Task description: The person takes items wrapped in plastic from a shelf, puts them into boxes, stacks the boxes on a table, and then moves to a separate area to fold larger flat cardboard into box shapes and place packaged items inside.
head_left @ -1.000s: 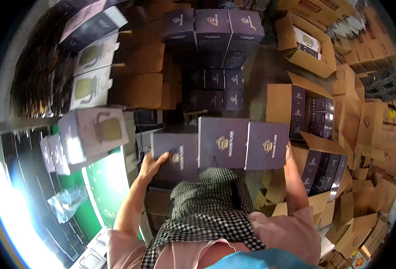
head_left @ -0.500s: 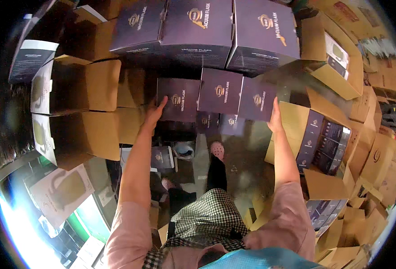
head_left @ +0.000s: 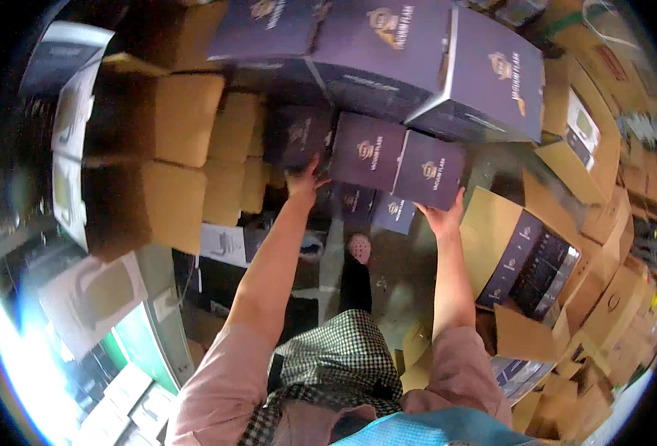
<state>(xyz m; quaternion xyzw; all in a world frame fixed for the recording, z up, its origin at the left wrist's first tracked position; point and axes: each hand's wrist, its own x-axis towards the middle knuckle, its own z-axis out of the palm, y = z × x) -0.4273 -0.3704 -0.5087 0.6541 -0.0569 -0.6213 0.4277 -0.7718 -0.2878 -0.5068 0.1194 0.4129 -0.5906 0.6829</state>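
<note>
My left hand [head_left: 304, 184] is at the lower edge of a dark purple flask box [head_left: 296, 140] standing in shadow, its fingers apart. Just right of that box, two more small purple flask boxes stand side by side, the middle box [head_left: 368, 152] and the right box [head_left: 429, 169]. My right hand [head_left: 443, 215] grips the lower right corner of the right box, thumb at its side and fingers along its bottom edge. Lower down, partly covered by this row, two smaller-looking purple boxes [head_left: 395, 211] show.
Large purple flask boxes [head_left: 377, 52] form a row across the far side. Open brown cartons [head_left: 176, 201] stand at the left. On the right, an open carton [head_left: 484, 230] holds several purple boxes, with more cardboard [head_left: 603, 305] piled beyond. My foot in a pink clog [head_left: 359, 248] is below.
The left box has separated from the other two and sits farther back in shadow. My left hand has moved right and loosened; my right hand has slid down to the right box's lower corner.
</note>
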